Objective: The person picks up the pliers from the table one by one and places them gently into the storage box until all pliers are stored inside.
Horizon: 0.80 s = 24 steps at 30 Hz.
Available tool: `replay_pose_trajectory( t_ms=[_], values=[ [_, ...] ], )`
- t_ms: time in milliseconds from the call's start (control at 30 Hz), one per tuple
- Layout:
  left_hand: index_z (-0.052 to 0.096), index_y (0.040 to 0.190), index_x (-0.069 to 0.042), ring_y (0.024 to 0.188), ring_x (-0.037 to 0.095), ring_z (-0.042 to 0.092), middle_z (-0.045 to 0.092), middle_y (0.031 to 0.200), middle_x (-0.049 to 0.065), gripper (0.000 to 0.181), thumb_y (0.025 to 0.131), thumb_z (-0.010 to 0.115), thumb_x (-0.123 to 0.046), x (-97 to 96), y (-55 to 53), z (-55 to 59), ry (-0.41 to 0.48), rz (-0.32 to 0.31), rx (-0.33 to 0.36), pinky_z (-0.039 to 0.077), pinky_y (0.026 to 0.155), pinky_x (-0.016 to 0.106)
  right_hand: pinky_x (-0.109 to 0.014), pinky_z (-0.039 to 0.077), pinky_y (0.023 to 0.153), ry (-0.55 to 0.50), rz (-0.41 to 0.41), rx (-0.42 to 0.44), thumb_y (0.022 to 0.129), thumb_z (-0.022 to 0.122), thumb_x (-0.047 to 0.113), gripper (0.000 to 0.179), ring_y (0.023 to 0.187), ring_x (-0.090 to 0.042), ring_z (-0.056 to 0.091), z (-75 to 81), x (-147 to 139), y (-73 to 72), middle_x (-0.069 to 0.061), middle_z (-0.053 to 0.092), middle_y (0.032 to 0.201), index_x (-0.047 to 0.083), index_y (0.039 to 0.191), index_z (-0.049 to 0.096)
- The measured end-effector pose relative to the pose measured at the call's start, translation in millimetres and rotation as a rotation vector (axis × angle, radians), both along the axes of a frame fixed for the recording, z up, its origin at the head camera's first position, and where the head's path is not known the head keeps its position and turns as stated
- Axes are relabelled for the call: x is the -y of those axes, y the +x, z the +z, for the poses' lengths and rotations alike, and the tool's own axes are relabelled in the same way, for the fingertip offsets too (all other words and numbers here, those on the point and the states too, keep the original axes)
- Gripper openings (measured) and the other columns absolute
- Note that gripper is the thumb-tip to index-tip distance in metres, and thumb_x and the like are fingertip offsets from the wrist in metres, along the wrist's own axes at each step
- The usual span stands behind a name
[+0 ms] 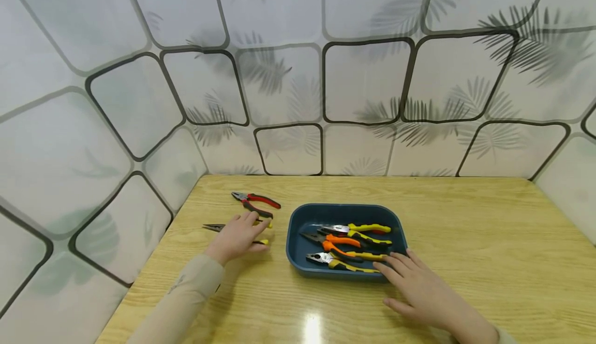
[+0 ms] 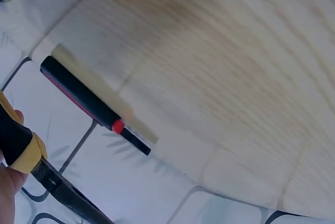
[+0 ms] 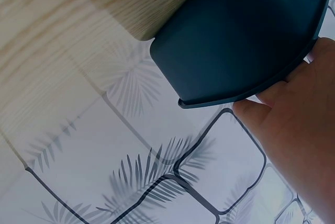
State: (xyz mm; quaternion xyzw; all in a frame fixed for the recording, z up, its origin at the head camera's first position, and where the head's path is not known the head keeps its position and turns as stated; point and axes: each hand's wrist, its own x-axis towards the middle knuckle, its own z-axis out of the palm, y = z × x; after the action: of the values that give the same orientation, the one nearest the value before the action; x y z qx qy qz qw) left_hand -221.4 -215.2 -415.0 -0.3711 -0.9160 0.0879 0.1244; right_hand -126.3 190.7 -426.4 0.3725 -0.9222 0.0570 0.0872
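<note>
My left hand (image 1: 238, 236) lies over long-nose pliers (image 1: 213, 227) with yellow and black handles on the table, left of the tray, fingers curled round the handles. In the left wrist view a black and yellow handle (image 2: 18, 145) runs against my hand (image 2: 7, 182). Pliers with red and black handles (image 1: 257, 202) lie just beyond; one handle (image 2: 84, 96) appears in the left wrist view. My right hand (image 1: 419, 287) rests flat, fingers straight, touching the front right rim of the dark blue tray (image 1: 296, 225). In the right wrist view my fingers (image 3: 298, 124) meet the tray (image 3: 241, 35) rim.
Inside the tray lie three pliers: a yellow and red pair (image 1: 365, 228), an orange pair (image 1: 342, 241) and a yellow and black pair (image 1: 346, 265). The wooden table (image 1: 465, 230) is walled at the back and both sides by patterned panels (image 1: 288, 101).
</note>
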Motion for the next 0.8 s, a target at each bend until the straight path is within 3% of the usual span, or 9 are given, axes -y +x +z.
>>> replay_pose_trajectory(
  t_ms=[333,667,800],
  values=[
    [0.054,0.118,-0.013,0.079,0.023,0.045,0.045,0.093,0.010,0.059,0.073,0.063,-0.050,-8.0,-3.0,12.1,0.083,-0.059,-0.099,0.039,0.059,0.038,-0.023,-0.016,0.099,0.011,-0.011,0.022,0.079,0.058,0.047,0.060,0.115,-0.028,0.040,-0.6,-0.2,-0.6,-0.010,0.049,0.122,0.011,0.126,0.049],
    [0.052,0.122,-0.013,0.089,0.025,0.047,0.047,0.097,0.010,0.060,0.076,0.060,-0.050,-25.7,0.0,26.4,0.057,-0.061,-0.058,0.040,0.068,0.039,-0.022,-0.018,0.098,0.017,-0.032,0.075,0.080,0.057,0.047,0.060,0.117,-0.027,0.038,0.2,-0.1,-1.6,-0.009,0.048,0.124,0.012,0.127,0.048],
    [0.052,0.122,-0.012,0.087,0.024,0.048,0.048,0.097,0.010,0.060,0.078,0.057,-0.052,-33.6,-1.8,27.8,0.031,-0.086,-0.081,0.042,0.071,0.039,-0.023,-0.017,0.098,0.016,-0.021,0.049,0.079,0.058,0.047,0.060,0.116,-0.028,0.039,-0.8,-0.3,-1.2,-0.009,0.049,0.123,0.011,0.126,0.049]
  ],
)
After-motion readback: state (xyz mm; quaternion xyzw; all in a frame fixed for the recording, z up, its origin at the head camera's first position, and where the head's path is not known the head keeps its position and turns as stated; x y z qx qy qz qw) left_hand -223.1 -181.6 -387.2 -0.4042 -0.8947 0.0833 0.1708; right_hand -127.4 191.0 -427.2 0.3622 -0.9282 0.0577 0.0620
